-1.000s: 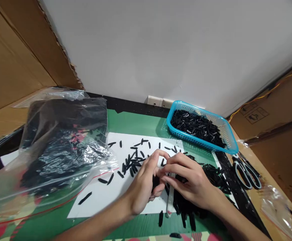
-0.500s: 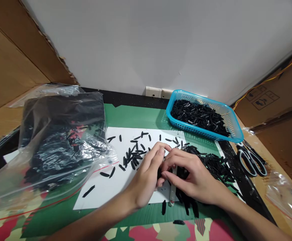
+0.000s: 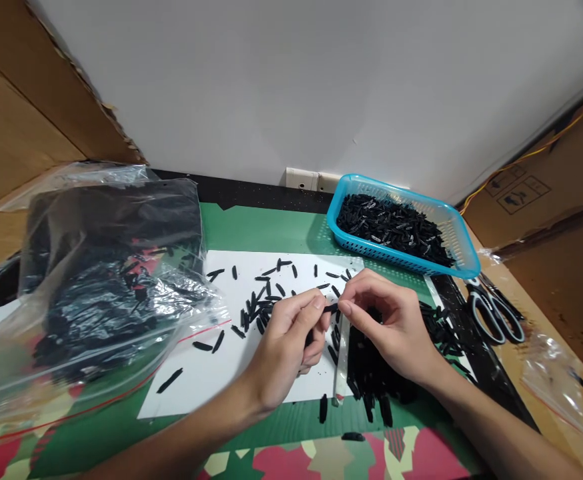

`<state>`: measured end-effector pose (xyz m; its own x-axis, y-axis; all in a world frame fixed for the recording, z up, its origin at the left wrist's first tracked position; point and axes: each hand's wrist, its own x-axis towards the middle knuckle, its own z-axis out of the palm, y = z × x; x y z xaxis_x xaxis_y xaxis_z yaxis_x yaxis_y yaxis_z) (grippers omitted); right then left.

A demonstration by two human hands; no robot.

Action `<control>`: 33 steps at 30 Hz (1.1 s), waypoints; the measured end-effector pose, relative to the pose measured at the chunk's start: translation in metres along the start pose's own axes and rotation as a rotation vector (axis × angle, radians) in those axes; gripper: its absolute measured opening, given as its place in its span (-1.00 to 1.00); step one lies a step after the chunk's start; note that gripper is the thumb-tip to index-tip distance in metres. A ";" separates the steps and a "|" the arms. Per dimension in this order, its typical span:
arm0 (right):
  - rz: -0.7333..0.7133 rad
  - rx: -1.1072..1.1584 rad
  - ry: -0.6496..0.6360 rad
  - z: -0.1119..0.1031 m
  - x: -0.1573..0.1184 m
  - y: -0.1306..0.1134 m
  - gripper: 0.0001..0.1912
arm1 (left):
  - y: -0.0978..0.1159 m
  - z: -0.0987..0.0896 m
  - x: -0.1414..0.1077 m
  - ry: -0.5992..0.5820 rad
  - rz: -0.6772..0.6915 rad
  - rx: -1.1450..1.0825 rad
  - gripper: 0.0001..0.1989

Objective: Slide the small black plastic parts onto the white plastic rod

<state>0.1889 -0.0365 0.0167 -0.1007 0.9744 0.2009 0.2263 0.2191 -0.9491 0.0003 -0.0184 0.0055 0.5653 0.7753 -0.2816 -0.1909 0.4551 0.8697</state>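
A small, dark, elongated black piece [image 3: 331, 308] spans the gap between my two hands. My left hand [image 3: 291, 333] pinches its left end between thumb and forefinger, the other fingers curled in. At its right end, the thumb and fingertips of my right hand [image 3: 394, 320] are closed on it. Beneath the hands lies a white sheet [image 3: 196, 393] scattered with similar black pieces [image 3: 256, 310]. A dense heap of black pieces [image 3: 384, 367] lies under my right hand, beside a pale narrow strip [image 3: 341, 370].
A blue basket [image 3: 401, 255] of black pieces stands at the back right. Black-and-grey scissors [image 3: 496, 313] and a small clear bag [image 3: 554, 380] lie at the right. A large clear zip bag [image 3: 121, 293] with black contents covers the left side. Cardboard [image 3: 16, 100] rises at the left.
My hands have drawn slightly apart, the right one rising and shifting right. The black piece between them now shows. The whole view has shifted a little.
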 end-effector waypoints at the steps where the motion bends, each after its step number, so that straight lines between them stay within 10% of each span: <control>1: 0.018 0.023 -0.004 0.000 0.000 0.000 -0.87 | 0.000 0.000 0.000 -0.004 0.004 0.005 -0.60; 33: -0.160 -0.151 0.005 0.000 -0.003 0.003 -0.94 | -0.002 0.002 0.000 0.060 0.094 0.017 -0.59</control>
<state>0.1897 -0.0385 0.0134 -0.1422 0.9268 0.3475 0.3507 0.3754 -0.8580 0.0024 -0.0205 0.0044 0.4964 0.8392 -0.2221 -0.2264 0.3722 0.9001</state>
